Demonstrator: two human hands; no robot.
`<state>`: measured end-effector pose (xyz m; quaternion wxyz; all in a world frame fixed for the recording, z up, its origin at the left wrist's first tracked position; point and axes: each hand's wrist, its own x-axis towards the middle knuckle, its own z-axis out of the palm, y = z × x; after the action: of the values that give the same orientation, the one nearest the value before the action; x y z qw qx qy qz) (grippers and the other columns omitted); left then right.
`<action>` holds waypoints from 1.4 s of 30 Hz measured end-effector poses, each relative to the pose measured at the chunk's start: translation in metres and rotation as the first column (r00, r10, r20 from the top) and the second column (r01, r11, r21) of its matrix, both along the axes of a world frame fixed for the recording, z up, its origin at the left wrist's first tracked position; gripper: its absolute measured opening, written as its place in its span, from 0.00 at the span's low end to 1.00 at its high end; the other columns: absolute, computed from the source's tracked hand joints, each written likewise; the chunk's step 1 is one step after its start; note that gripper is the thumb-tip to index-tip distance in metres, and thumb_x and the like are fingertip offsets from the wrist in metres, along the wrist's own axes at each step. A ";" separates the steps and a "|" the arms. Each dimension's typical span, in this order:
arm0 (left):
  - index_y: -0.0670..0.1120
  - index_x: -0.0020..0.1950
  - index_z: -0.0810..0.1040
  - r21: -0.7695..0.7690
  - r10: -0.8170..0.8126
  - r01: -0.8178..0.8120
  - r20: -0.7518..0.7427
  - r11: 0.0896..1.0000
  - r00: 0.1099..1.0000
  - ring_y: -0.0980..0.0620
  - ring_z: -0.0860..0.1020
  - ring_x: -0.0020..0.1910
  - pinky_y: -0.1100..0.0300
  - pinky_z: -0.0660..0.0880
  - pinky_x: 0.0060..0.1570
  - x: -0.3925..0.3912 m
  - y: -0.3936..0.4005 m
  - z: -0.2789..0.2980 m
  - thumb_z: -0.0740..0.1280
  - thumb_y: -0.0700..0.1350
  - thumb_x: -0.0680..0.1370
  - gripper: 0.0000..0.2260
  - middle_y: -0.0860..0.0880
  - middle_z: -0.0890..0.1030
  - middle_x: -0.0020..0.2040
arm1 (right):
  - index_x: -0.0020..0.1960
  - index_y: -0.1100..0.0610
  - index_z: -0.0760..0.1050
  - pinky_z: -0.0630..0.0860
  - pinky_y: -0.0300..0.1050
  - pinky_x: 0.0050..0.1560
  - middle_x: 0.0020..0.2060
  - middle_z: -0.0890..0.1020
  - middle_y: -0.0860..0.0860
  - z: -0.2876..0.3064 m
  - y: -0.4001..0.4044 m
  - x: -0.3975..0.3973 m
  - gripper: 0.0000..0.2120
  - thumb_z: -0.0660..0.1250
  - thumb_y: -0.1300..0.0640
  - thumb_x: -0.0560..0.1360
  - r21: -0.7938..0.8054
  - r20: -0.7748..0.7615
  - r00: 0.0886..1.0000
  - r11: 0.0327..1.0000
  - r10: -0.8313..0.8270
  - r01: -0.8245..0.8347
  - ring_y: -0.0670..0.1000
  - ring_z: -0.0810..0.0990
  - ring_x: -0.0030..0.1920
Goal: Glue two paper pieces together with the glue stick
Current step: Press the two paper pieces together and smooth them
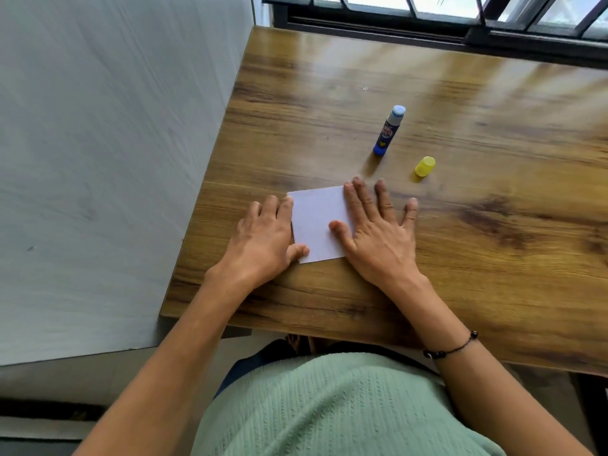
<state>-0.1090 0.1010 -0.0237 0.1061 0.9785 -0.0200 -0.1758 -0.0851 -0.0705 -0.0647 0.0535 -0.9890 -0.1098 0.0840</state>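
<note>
1. while both hands lie flat on the table, the left hand comes first on the left. its fingers are straight and close together, and they press on the left edge of the white paper. its thumb sits on the near left corner.

2. the paper is in the middle, between the two hands, near the front edge of the table. it is thin, flat and almost square, with sharp corners. i can only see one sheet, so i cannot tell if a second piece lies under it.

3. the right hand presses on the right edge of the paper. its fingers are spread wide and flat, and the thumb rests on the sheet. it holds nothing.

4. the glue stick stands up on the table, past the right hand and away from the person. it is a round blue tube and its long way points up. its top is bare and looks pale blue.

5. the yellow cap sits by itself just to the right of the glue stick. it is small, round and shiny like plastic.

6. i think the right hand is nearer to the glue stick and the cap, so it would be the easy hand to reach them.

7. the table is smooth brown wood with dark wavy lines.
</note>
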 end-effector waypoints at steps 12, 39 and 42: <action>0.40 0.61 0.71 0.101 -0.007 -0.018 0.244 0.995 0.970 0.43 0.69 0.61 0.51 0.67 0.58 0.017 -0.030 0.021 0.59 0.51 0.79 0.17 0.41 0.71 0.61 | 0.75 0.59 0.46 0.40 0.55 0.73 0.76 0.49 0.55 0.000 -0.010 -0.010 0.37 0.43 0.36 0.74 0.117 0.108 0.990 0.990 -0.092 0.079 0.52 0.44 0.76; 0.44 0.60 0.71 -0.093 -0.061 0.073 0.132 0.993 0.989 0.43 0.65 0.65 0.52 0.63 0.62 0.085 -0.070 0.000 0.64 0.50 0.76 0.16 0.43 0.72 0.63 | 0.75 0.57 0.46 0.39 0.54 0.73 0.76 0.49 0.55 -0.003 -0.012 -0.007 0.40 0.37 0.34 0.71 0.094 0.107 0.991 0.993 -0.077 0.067 0.52 0.43 0.76; 0.45 0.57 0.72 -0.133 -0.045 0.057 0.093 0.990 0.995 0.43 0.65 0.65 0.52 0.63 0.62 0.085 -0.070 0.002 0.65 0.50 0.75 0.14 0.43 0.72 0.62 | 0.75 0.57 0.47 0.39 0.53 0.73 0.76 0.50 0.55 -0.001 -0.012 -0.006 0.39 0.39 0.34 0.72 0.116 0.111 0.991 0.991 -0.073 0.060 0.52 0.44 0.76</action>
<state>-0.0237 0.0311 -0.0218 0.1666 0.9751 -0.0616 -0.1328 -0.0916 -0.0827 -0.0662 0.1052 -0.9907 -0.0842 0.0190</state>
